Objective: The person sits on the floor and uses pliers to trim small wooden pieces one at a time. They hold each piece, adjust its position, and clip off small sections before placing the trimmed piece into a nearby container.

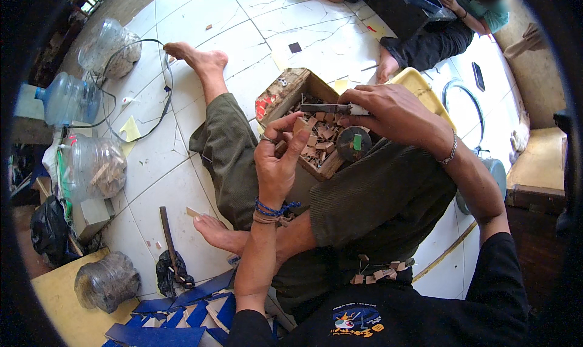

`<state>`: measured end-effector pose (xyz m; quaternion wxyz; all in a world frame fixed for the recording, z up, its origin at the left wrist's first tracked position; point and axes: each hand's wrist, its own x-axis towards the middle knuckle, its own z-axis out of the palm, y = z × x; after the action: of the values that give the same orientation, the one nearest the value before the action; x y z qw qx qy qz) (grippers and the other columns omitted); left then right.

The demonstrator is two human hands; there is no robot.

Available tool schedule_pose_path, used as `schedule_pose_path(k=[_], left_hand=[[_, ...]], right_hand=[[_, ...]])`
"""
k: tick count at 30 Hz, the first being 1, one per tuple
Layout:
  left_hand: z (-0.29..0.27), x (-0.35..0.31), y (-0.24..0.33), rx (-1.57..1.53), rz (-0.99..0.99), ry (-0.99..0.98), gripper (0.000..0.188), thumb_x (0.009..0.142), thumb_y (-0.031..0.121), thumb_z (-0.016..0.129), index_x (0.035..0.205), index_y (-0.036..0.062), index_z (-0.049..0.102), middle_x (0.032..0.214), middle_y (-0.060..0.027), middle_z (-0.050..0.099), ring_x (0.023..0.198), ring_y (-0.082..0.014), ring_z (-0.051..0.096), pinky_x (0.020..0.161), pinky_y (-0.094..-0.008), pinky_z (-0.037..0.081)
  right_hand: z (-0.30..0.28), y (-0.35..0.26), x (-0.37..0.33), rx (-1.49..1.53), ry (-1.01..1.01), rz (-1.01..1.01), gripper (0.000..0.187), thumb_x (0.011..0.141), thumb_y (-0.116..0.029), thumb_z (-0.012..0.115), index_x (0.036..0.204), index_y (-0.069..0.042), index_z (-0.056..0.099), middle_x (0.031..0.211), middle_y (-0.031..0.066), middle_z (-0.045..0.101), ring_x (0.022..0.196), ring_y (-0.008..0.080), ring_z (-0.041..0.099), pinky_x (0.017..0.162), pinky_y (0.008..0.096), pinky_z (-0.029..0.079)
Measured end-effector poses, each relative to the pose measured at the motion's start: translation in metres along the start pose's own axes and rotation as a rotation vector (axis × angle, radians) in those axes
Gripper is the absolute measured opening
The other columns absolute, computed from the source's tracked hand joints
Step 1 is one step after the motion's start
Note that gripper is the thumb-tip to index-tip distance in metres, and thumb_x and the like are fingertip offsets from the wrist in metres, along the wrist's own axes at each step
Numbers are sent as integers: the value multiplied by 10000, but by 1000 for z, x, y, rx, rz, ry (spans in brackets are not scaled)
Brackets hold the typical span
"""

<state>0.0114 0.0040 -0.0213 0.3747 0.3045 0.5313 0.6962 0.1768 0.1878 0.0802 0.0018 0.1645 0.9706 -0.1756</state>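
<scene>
My left hand pinches a small light-brown wooden piece between thumb and fingers, above a wooden box. In my right hand is a flat-bladed tool with a whitish handle; its dark blade points left, just above the wooden piece. Whether blade and piece touch, I cannot tell. Inside the box lie many small brown wooden blocks, with thin pins or wires among them. A dark round disc with a green patch stands at the box's right side, by my knee.
More small blocks rest on my lap. A yellow tray is behind my right hand. Clear plastic containers and a cable lie left; a hammer-like tool and blue-faced offcuts lie lower left. Another person sits far right.
</scene>
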Motion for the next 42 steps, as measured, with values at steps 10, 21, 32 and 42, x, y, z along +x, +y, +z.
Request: schedule_pose_path(k=[10,21,32,42], left_hand=[[0,1,0,-23,0,-7,350,984,252,762,1265,57,691,1016,37,634,777,-3,490,642,-159,413],[1,0,-2,-28,-19,-6,348,991,275,754,1260,64,692,1027,29,635,806,-13,508,674,-165,441],[0,2,-4,-9,-27,-13,354,990,269,755,1266,57,692,1034,33,642,798,-1,500,671,-162,425],[0,2,-6,-10,-17,-18,344,995,261,748,1268,59,692,1023,35,642,794,-6,502,669,-169,426]], right_hand=[[-5,-4,0,1,-58,46,371,998,-382,639,1178,-58,661,994,187,725,932,370,717,799,483,540],[-4,-1,-1,19,-75,46,367,1005,-375,633,1206,-68,651,985,185,726,903,378,716,785,490,542],[-5,0,-1,26,-72,36,357,1000,-373,641,1195,-74,664,991,184,725,922,380,712,786,498,539],[-4,1,-3,50,-68,35,374,995,-376,650,1191,-58,670,996,195,721,967,381,705,819,492,534]])
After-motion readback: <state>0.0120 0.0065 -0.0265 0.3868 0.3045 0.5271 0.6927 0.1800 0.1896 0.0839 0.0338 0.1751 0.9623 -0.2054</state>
